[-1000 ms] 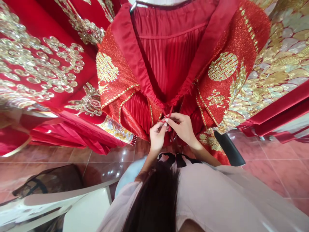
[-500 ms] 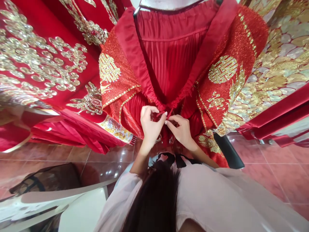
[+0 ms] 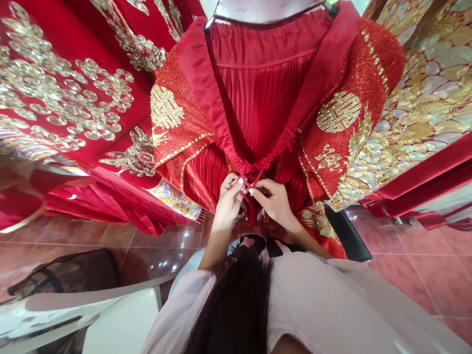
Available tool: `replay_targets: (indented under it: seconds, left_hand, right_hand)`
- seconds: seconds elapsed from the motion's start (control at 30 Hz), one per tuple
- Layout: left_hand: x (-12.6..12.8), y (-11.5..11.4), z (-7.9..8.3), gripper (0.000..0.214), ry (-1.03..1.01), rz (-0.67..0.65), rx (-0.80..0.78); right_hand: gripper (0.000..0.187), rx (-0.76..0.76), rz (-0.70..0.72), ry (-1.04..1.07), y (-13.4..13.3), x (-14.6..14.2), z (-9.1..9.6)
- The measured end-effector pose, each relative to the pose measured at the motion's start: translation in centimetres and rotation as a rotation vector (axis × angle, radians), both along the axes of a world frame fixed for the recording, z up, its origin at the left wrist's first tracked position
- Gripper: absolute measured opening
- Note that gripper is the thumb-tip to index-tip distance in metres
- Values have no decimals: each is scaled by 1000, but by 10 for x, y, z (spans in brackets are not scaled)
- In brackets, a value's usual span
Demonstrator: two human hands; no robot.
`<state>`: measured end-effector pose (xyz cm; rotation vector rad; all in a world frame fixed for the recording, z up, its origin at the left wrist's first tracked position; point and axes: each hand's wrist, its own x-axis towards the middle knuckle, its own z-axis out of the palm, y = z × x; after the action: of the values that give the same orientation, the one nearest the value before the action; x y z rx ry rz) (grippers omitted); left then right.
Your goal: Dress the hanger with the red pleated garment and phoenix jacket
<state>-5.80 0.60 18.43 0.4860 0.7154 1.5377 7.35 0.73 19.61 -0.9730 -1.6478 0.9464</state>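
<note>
Above red tiles [image 3: 409,241], the left hand [image 3: 229,197] and right hand [image 3: 275,200] pinch cord [image 3: 259,177] below a gathered neckline [image 3: 266,160].

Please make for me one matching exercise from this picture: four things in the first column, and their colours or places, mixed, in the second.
Column one:
1. drawstring
2. chair
3. bag
4. round emblems

Column two:
A. white
B. gold, on glittery red cloth
C. red, between left hand and right hand
D. dark brown

Right pairs: 1-C, 2-A, 3-D, 4-B
</note>
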Motion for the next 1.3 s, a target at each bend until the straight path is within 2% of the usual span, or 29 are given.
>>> replay_targets:
  seconds: [0.17, 0.23, 0.3, 0.43, 0.53, 0.63, 0.73, 0.8, 0.87, 1.0, 1.13, 1.2, 1.3]
  left_hand:
    - [1, -7, -4, 31, -350, -6, -96]
    - [2, -11, -3, 30, -413, -2, -80]
    - [2, -13, -2, 29, -393, 20, -56]
    - [5, -11, -4, 33, -148, 116, -20]
    - [9, -6, -6, 31, 230, 283, 96]
    - [12, -1, -9, 19, 614, 455, 191]
    - [12, 4, -11, 14, 809, 602, 207]
    - [8, 7, -15, 16, 858, 665, 205]
    - [-2, 10, -23, 18, 837, 671, 195]
    - [-27, 10, -50, 20, 708, 622, 54]
    - [-42, -3, -74, 25, 712, 676, -37]
    - [-40, -13, -75, 30, 731, 689, -55]
    - [-25, -27, -56, 32, 885, 776, 45]
  right_hand:
    - [19, -93, 60, 29, 0, 2, 2]
    - [19, -146, 107, 66, 0, 2, 3]
    - [19, -190, 151, 104, -1, 2, 5]
    - [18, -230, 188, 164, -1, 4, 7]
    - [19, -223, 157, 151, -1, 7, 6]
    - [19, -226, 150, 125, 0, 7, 6]
    - [17, -226, 145, 96, 0, 8, 6]
    - [16, -225, 143, 75, 0, 9, 8]
    - [17, -222, 144, 60, -1, 11, 9]
    - [19, -233, 148, 77, 0, 19, 10]
    - [22, -224, 145, 87, 2, 29, 11]
    - [25, -212, 150, 83, 3, 32, 11]
    - [30, -214, 179, 76, 2, 31, 9]
